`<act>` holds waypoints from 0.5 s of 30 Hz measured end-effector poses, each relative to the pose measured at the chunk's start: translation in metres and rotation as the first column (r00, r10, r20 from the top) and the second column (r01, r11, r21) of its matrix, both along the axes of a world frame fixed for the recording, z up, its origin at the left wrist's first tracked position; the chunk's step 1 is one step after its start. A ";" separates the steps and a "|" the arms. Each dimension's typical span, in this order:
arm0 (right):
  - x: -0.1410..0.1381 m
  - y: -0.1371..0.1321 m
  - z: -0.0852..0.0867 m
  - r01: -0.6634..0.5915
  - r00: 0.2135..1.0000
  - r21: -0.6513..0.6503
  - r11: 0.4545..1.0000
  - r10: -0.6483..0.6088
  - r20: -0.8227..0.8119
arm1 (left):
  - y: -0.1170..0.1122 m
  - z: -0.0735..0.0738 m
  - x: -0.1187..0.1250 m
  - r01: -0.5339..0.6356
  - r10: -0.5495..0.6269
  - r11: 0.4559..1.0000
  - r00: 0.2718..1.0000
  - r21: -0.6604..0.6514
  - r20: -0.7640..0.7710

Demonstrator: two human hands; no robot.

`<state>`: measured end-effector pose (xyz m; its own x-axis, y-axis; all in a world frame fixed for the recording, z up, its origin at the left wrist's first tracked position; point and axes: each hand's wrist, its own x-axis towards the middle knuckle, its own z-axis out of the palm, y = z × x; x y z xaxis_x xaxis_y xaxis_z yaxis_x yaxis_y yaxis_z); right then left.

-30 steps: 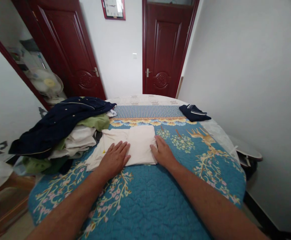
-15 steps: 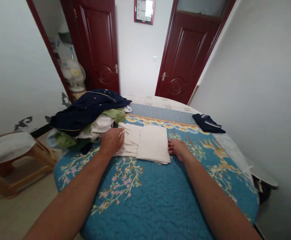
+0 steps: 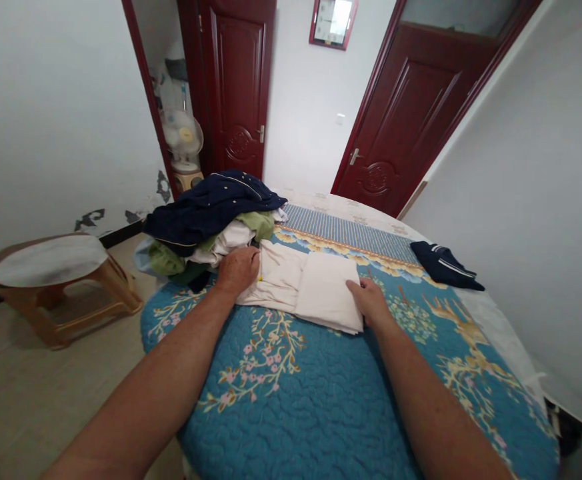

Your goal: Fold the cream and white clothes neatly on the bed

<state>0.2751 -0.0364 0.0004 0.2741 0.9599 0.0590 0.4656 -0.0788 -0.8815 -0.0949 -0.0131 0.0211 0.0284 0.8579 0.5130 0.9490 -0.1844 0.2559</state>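
Note:
A cream garment (image 3: 328,287) lies partly folded on the blue quilted cover (image 3: 315,393); its right part is a smooth, layered rectangle, its left part a thinner, wrinkled one. At the garment's left end, my left hand (image 3: 238,270) is closed on the gathered cloth, with a small yellow spot showing beside the fingers. My right hand (image 3: 371,300) pinches the right folded edge, thumb on top and the other fingers mostly hidden beneath.
A heap of clothes (image 3: 215,213), navy on top, sits at the back left. A folded navy garment (image 3: 445,267) with white stripes lies at the right table edge. A brown stool (image 3: 61,287) stands left of the table, a fan (image 3: 183,137) in the doorway behind.
My right hand has gone from resting against the garment's right edge to gripping it, thumb on top. My left hand stays at the left end. The camera has turned left.

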 end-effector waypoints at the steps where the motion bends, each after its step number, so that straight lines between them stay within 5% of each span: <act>1: 0.003 -0.001 0.002 0.005 1.000 0.009 1.000 -0.005 0.007 | 0.000 0.000 0.000 0.000 0.000 1.000 1.000 -0.009 -0.003; 6: 0.038 -0.007 0.014 0.003 1.000 -0.002 1.000 -0.003 0.026 | -0.005 -0.003 0.007 0.030 -0.031 0.998 0.999 -0.058 -0.016; 15: 0.169 -0.043 0.029 0.171 0.945 -0.028 0.985 -0.156 0.289 | -0.007 -0.006 0.023 0.113 -0.112 0.986 0.994 -0.122 0.016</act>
<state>0.4443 -0.0798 0.0299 0.4069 0.9069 0.1091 0.6730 -0.2168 -0.7071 -0.0722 -0.0199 0.0148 0.1243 0.9058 0.4050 0.9214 -0.2568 0.2917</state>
